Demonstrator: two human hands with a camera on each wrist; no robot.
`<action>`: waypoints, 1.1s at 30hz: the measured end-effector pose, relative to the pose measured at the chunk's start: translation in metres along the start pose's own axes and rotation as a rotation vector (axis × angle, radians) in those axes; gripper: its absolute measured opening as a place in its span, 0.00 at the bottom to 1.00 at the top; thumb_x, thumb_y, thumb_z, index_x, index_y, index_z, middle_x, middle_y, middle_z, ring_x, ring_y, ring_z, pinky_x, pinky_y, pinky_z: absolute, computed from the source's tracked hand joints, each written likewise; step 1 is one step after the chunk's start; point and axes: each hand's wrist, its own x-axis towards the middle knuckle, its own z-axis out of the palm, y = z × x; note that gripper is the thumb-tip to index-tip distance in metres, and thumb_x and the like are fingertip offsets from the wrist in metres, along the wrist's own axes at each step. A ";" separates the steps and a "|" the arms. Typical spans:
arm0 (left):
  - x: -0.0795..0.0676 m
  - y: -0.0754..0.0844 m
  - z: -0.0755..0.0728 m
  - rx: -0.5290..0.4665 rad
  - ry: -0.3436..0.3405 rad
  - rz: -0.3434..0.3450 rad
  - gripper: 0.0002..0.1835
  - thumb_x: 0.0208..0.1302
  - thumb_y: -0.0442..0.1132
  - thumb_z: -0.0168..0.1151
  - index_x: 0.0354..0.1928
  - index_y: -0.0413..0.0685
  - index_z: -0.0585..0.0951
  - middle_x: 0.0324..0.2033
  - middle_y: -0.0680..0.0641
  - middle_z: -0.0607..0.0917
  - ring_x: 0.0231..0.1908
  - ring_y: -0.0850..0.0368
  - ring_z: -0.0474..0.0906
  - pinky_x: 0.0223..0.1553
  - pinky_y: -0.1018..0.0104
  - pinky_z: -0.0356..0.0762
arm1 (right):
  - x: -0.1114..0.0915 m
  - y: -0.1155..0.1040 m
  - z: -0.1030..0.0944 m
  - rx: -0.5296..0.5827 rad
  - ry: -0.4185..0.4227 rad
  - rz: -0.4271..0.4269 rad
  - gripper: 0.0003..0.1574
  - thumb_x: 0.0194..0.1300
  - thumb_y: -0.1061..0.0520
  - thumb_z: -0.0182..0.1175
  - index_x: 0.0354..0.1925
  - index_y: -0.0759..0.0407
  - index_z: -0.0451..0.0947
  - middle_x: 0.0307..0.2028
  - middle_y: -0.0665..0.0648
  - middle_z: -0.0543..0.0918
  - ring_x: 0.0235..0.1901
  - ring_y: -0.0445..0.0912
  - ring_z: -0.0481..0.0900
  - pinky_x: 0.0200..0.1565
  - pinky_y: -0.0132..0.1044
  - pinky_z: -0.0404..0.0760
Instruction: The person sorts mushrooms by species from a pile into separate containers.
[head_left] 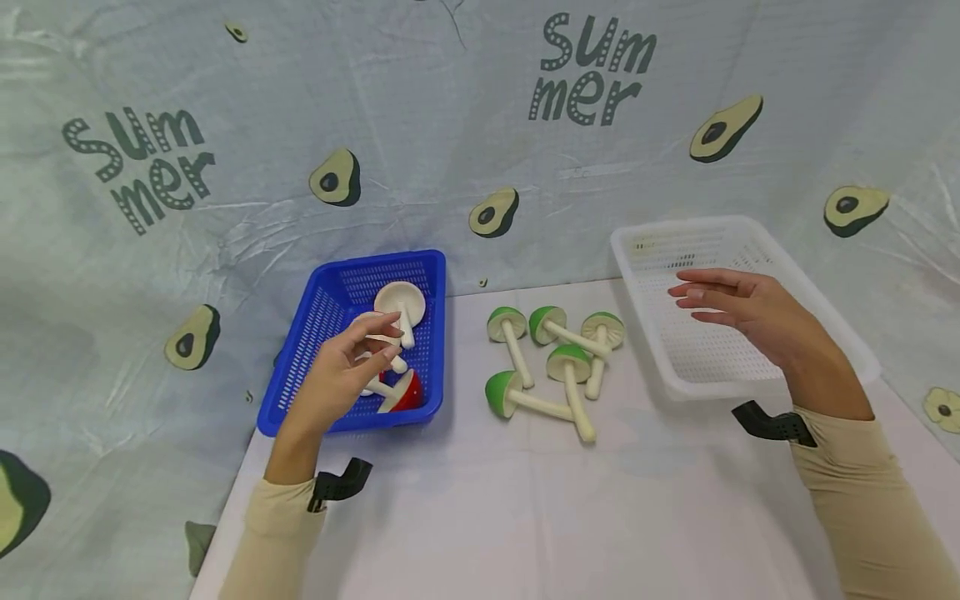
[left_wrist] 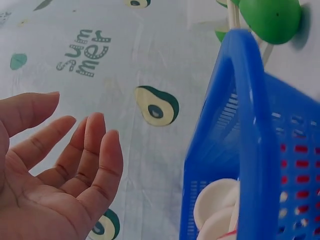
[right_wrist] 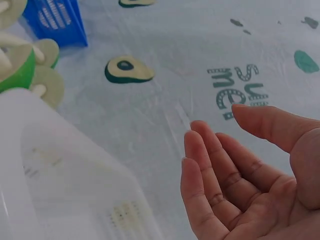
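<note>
Left hand (head_left: 348,367) near blue basket (head_left: 439,333), right hand (head_left: 757,308) near white basket (head_left: 697,350), fingers loosely bent, thumbs apart; green-capped toy mushrooms (head_left: 568,367) between baskets.

The left hand (head_left: 341,375) screens part of the pale mushrooms (head_left: 400,300) and a red-capped mushroom (head_left: 408,392) in the blue basket (head_left: 439,333), so I can't count what lies there, and in the left wrist view the basket's side lets only bits of red show through its slots before the right and bottom edges cut it off. The right hand (head_left: 753,312) hides some of the white basket (head_left: 647,325), which is blurred and cropped in the right wrist view, where the left edge also trims the green-capped mushrooms (right_wrist: 22,72). Both sleeves (head_left: 862,500) run out of the head view at the bottom.
</note>
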 end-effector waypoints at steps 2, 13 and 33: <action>0.000 0.002 0.006 -0.038 -0.016 0.002 0.24 0.74 0.37 0.61 0.70 0.50 0.74 0.54 0.43 0.80 0.52 0.50 0.80 0.47 0.69 0.84 | -0.003 0.007 -0.012 0.029 0.024 -0.002 0.26 0.76 0.58 0.58 0.69 0.59 0.72 0.54 0.44 0.84 0.52 0.38 0.83 0.52 0.26 0.81; -0.002 0.012 0.038 -0.163 -0.147 -0.051 0.26 0.73 0.38 0.62 0.70 0.49 0.74 0.56 0.38 0.79 0.50 0.42 0.80 0.48 0.62 0.85 | -0.027 0.037 -0.072 0.108 0.193 0.058 0.24 0.73 0.57 0.61 0.65 0.49 0.77 0.48 0.38 0.86 0.47 0.31 0.84 0.45 0.21 0.81; -0.015 -0.002 0.093 -0.252 -0.383 -0.078 0.24 0.74 0.32 0.57 0.70 0.39 0.72 0.51 0.40 0.82 0.46 0.38 0.82 0.46 0.57 0.85 | -0.062 0.083 -0.119 -0.211 0.587 0.221 0.34 0.77 0.44 0.53 0.76 0.47 0.64 0.66 0.38 0.74 0.53 0.27 0.71 0.59 0.18 0.68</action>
